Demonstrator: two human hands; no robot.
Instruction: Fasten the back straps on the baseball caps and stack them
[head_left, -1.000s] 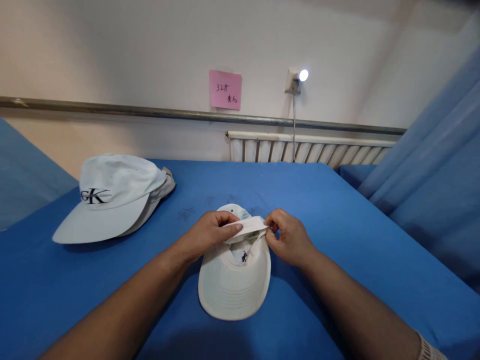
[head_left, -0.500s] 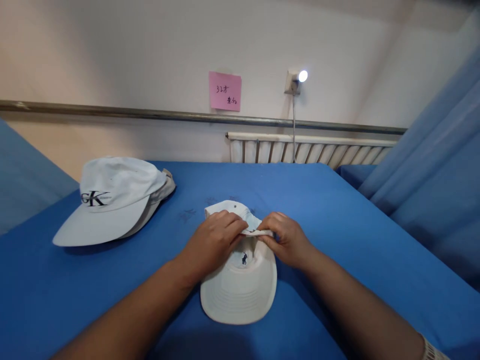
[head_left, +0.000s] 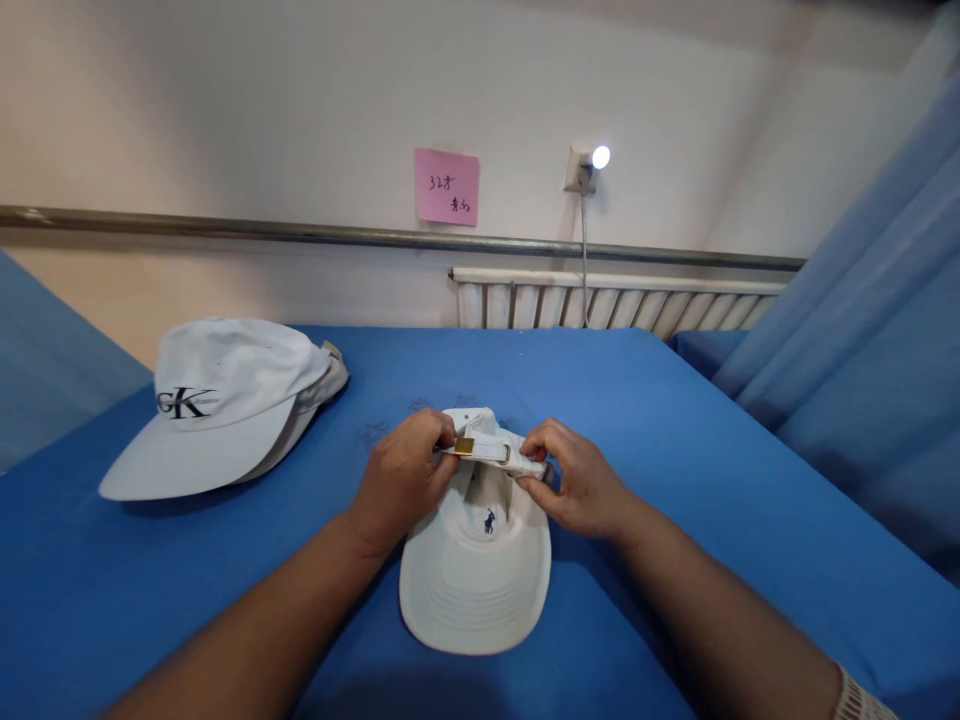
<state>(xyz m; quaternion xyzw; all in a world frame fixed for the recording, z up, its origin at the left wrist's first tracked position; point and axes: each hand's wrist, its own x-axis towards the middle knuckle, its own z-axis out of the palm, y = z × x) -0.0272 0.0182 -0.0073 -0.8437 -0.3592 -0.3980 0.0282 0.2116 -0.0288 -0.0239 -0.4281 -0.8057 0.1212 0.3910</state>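
Note:
A white baseball cap point(head_left: 475, 590) lies in front of me, brim toward me, with a small dark horse-rider emblem on its front. Its back strap point(head_left: 487, 449) is stretched between my hands, showing a gold-coloured buckle point(head_left: 464, 447) near the left end. My left hand point(head_left: 409, 475) pinches the strap's left end, fingertips partly hidden. At the other end, my right hand point(head_left: 574, 477) grips the strap and cap edge between thumb and fingers. The crown is partly folded down under the strap.
Stacked white caps point(head_left: 217, 400) with dark lettering on the top one sit at the left of the blue-covered table point(head_left: 675, 560). Behind are a metal rail point(head_left: 337, 235), a radiator point(head_left: 615, 300) and a pink note point(head_left: 447, 187). Blue curtains point(head_left: 862, 330) hang at the right.
My left hand has moved slightly left, and its fingers no longer cover the strap. The strap and gold buckle now show between my hands. My right hand stays nearly in place.

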